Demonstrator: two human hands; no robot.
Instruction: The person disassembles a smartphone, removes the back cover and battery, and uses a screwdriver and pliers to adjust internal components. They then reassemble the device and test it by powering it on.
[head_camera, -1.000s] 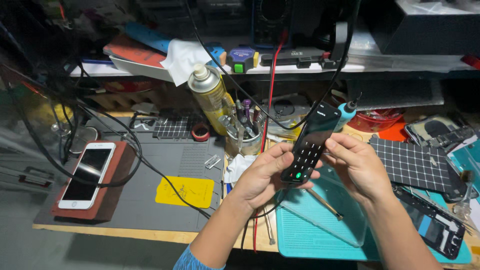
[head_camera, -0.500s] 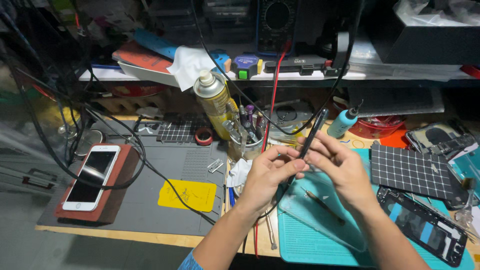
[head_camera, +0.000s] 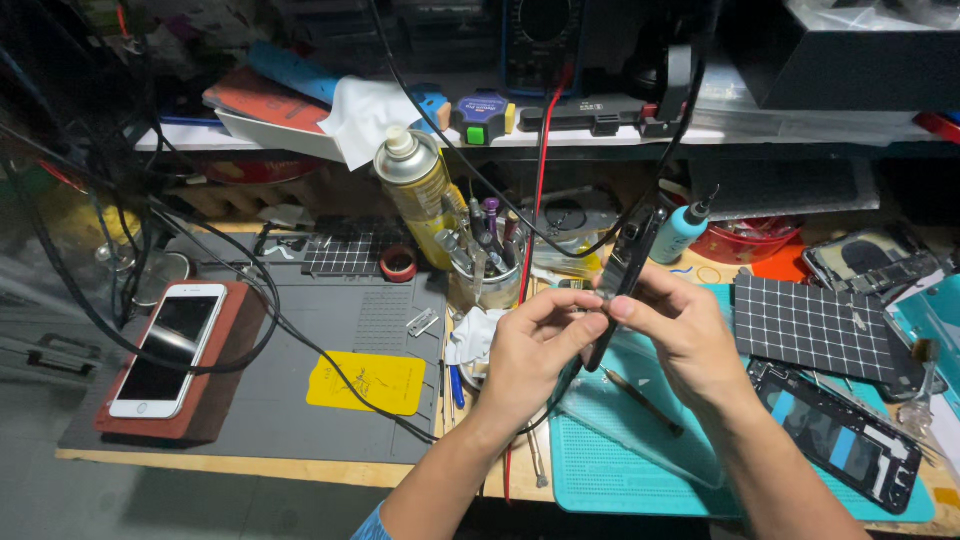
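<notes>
- While both hands grip it, the phone (head_camera: 622, 272) is turned edge-on to the camera, tilted, above the teal mat (head_camera: 640, 470) near the bench's middle.
- Left hand (head_camera: 530, 350): fingers closed together on the phone's lower part, thumb and forefinger pinching its edge.
- Right hand (head_camera: 685, 335): fingers clamped on the phone from the other side, its fingertips just beside the left hand's.
- A thin stick tool (head_camera: 642, 402) lies on a clear sheet on the teal mat, below the hands.
- Just behind the left hand stands a cup of tools (head_camera: 485, 265), with a spray can (head_camera: 415, 185) leaning beside it.
- A red tape roll (head_camera: 398, 263) sits left of the cup on the grey mat (head_camera: 330, 390).
- On the grey mat lie a yellow card (head_camera: 365, 383) and two small razor blades (head_camera: 423, 322).
- Far left, a white phone (head_camera: 170, 348) rests on a reddish block (head_camera: 215, 400), black cables crossing it.
- Right of the hands, a black gridded pad (head_camera: 810, 325) lies flat; near it an opened phone body (head_camera: 840, 440) shows its insides.
- A small blue bottle (head_camera: 680, 232) stands behind the held phone, and a red wire (head_camera: 540, 180) hangs down from the shelf.
</notes>
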